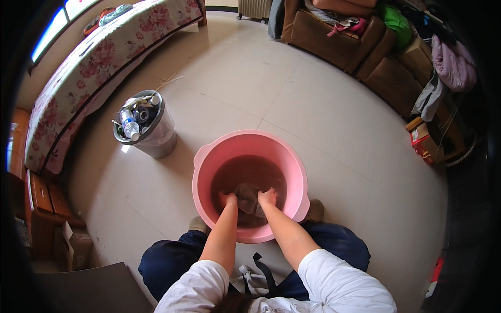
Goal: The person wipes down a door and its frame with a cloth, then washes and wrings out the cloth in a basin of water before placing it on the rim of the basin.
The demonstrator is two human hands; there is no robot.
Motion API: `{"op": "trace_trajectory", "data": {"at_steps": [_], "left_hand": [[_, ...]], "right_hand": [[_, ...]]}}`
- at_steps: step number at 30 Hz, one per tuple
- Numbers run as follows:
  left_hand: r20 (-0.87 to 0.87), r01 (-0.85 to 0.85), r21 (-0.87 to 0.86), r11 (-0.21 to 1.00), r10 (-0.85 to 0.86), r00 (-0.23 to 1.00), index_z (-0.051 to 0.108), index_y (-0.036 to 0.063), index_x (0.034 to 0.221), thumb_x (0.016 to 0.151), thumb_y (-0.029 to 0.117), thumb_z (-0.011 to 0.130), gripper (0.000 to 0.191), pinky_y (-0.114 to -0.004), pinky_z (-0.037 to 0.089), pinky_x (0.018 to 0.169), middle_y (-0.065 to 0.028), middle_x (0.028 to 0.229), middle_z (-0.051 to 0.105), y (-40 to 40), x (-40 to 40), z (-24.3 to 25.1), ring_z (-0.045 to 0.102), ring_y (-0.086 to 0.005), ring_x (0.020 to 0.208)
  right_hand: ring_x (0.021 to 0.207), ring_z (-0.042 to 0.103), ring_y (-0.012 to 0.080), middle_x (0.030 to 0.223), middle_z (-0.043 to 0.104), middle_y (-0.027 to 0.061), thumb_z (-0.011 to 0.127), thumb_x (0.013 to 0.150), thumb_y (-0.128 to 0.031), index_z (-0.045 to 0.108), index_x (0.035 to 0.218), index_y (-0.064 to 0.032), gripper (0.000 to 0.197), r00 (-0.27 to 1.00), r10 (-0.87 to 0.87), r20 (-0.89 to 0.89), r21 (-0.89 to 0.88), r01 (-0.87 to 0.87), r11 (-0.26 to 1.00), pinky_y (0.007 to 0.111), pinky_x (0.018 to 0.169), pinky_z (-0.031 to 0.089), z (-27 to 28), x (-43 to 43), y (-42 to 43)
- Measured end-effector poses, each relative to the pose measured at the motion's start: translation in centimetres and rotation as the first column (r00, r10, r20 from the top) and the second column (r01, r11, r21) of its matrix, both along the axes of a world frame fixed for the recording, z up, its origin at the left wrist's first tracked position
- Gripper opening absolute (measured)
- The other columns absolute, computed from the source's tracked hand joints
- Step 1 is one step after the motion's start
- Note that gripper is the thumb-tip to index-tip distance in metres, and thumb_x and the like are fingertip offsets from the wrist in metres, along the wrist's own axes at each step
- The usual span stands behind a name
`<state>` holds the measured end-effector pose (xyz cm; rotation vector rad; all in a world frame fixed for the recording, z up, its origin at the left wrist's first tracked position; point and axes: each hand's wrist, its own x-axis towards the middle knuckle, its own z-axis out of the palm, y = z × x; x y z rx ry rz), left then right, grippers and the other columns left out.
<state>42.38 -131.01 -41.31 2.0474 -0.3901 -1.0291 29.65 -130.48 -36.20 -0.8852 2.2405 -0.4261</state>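
A pink plastic basin (250, 139) stands on the tiled floor between my knees. Murky brown water (250, 168) covers its bottom. A dark, wet cloth (247, 197) lies bunched up, partly under the surface. My left hand (228, 198) grips the left side of the cloth, its fingers partly hidden by the water. On the opposite side, my right hand (268, 195) has hold of the cloth's right edge, wrist just above the water. The cloth's lower part is hard to make out in the dirty water.
Left of the basin stands a grey trash bin (158, 146) heaped with plastic bottles, a thin stick poking out. A bed with a floral cover (98, 74) runs along the left. Brown sofas (325, 39) piled with clothes and a red box (422, 143) line the right.
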Motion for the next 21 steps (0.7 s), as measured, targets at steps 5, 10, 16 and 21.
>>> {"op": "trace_trajectory", "data": {"at_steps": [5,10,16,21], "left_hand": [[0.051,0.353,0.300,0.886,-0.385,0.922,0.049,0.0006,0.109,0.067,0.027,0.059,0.051,-0.035,0.039,0.087,-0.0201,0.112,0.050,-0.6,0.8,0.3,0.045,-0.0284,0.109],[-0.093,0.470,0.225,0.853,-0.462,0.882,0.048,0.0006,0.112,0.068,0.036,0.057,0.057,-0.034,0.039,0.086,-0.0187,0.114,0.049,-0.2,-1.5,0.3,0.046,-0.0292,0.107],[-0.112,0.313,0.360,0.879,-0.292,0.950,0.056,-0.0021,0.099,0.070,0.034,0.054,0.046,-0.037,0.040,0.083,-0.0220,0.104,0.053,0.2,-0.8,-0.6,0.048,-0.0321,0.103],[-0.074,0.237,0.280,0.930,-0.225,0.972,0.057,-0.0039,0.096,0.069,0.032,0.056,0.045,-0.038,0.040,0.083,-0.0225,0.102,0.054,0.0,-2.6,-2.0,0.048,-0.0330,0.102]], "right_hand": [[0.110,0.040,0.0353,0.119,0.039,0.0249,0.054,0.070,-0.042,0.036,0.118,0.0000,0.067,0.985,0.112,0.135,0.020,-0.116,0.993,0.037,0.092,0.034,0.2,0.3,-0.4],[0.100,0.049,0.0359,0.105,0.051,0.0247,0.052,0.071,-0.042,0.041,0.117,-0.0045,0.060,0.912,0.375,0.166,-0.016,-0.378,0.926,0.037,0.086,0.038,-2.8,-1.1,0.1],[0.096,0.051,0.0365,0.098,0.054,0.0243,0.053,0.074,-0.038,0.047,0.109,-0.0041,0.049,0.947,0.319,0.037,-0.057,-0.317,0.947,0.040,0.082,0.040,-1.4,1.6,0.5],[0.091,0.053,0.0363,0.091,0.056,0.0233,0.053,0.075,-0.033,0.051,0.100,-0.0042,0.039,0.868,0.467,-0.170,-0.040,-0.480,0.876,0.043,0.077,0.042,-4.3,0.5,-0.6]]}}
